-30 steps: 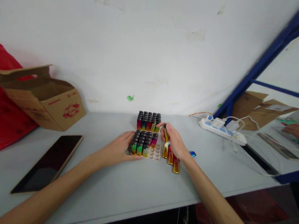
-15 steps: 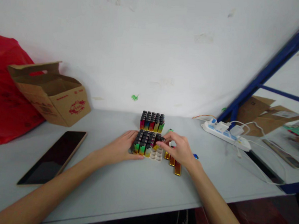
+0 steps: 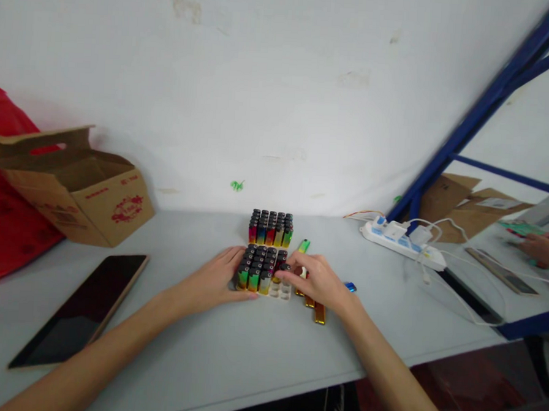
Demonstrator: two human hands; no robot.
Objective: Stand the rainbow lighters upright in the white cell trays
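A pale tray [image 3: 284, 295] with round-cornered slots holds several upright lighters [image 3: 253, 280] with black tops and green, clear or red bodies. My left hand [image 3: 222, 278] grips its left side, with the thumb along the front corner and the fingers toward the back. My right hand [image 3: 314, 280] is closed in a pinch on a black-topped lighter [image 3: 286, 268] over the right-hand slots. Its body is mostly hidden by my fingers, so I cannot tell how deep it sits. Gold lighters [image 3: 320, 313] lie flat beside the tray, partly under my right hand.
Behind stands a second full block of lighters [image 3: 270, 233]. A green lighter [image 3: 304, 246] and a blue one [image 3: 350, 287] lie to the right. A tablet [image 3: 80, 309] and cardboard box [image 3: 113, 209] are left. A power strip [image 3: 403, 246] sits right; beyond it shows another person's hand [image 3: 546, 249].
My view has swung slightly right, so everything shifts left in the picture. In my right hand the lighter has come down and stands straighter over the slots. My left hand stays on the tray.
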